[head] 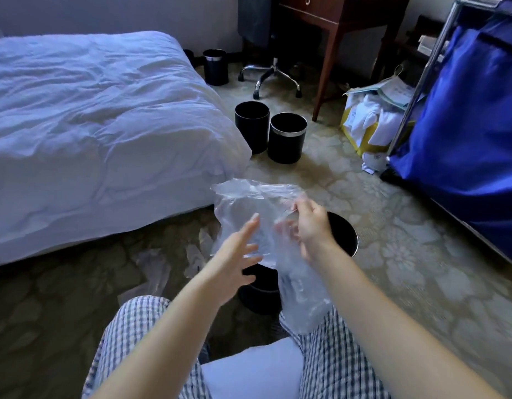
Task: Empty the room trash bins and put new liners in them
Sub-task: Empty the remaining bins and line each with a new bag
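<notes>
No writing can be read here. The papers [393, 92] atop the yellow bag [360, 145] at two o'clock bear faint print, too blurred to make out.

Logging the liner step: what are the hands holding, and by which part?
The right hand pinches the clear plastic liner near its upper edge; the left hand is open beside it, gripping nothing.

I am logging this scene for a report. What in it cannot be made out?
Head view:
- Near bin: inside hidden by clear liner and left hand, right hand.
- Blue cart: cut off by right edge.
- Far bin: too small, too dark to tell if lined.
</notes>
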Tool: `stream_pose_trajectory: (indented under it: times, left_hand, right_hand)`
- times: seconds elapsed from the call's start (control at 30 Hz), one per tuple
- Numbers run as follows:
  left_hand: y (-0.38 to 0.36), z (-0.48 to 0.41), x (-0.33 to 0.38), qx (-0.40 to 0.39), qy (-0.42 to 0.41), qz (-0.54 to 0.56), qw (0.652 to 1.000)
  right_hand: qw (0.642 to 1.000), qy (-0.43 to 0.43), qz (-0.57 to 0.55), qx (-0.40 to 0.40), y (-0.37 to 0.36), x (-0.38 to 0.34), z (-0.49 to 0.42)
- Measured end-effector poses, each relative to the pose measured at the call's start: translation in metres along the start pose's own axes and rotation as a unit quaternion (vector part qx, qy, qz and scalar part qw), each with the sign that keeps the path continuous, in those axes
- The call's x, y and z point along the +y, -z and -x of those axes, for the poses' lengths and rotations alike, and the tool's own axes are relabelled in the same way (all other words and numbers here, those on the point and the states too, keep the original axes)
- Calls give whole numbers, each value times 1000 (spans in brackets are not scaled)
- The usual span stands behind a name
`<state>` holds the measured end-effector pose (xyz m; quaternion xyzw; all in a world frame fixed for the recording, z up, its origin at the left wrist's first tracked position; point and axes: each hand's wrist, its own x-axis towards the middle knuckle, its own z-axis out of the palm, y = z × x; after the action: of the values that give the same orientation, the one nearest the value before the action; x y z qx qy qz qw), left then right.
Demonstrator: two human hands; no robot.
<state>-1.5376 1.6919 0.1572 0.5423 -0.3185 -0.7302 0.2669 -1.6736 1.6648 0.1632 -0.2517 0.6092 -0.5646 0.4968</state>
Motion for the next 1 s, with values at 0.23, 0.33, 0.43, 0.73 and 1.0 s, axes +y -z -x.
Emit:
stream_pose_trajectory:
  times: [0.23, 0.33, 0.43, 0.73, 1.0]
  left_hand:
    - [-18, -65, -5, 180, -68, 25, 981]
    - [2, -89, 0, 254, -77, 39, 963]
    - [31, -117, 3, 315, -84, 32, 945]
    - [48, -173, 0, 366, -117, -33, 923]
    - [50, -219, -29, 348, -63, -181, 918]
  right_hand:
    - [989, -90, -120, -5, -17, 31, -27]
    - [981, -88, -147, 96, 2, 37, -60]
    - [961, -77, -195, 182, 29, 43, -90]
    - [944, -73, -178, 267, 68, 81, -146]
    - [954, -149, -62, 252, 83, 124, -189]
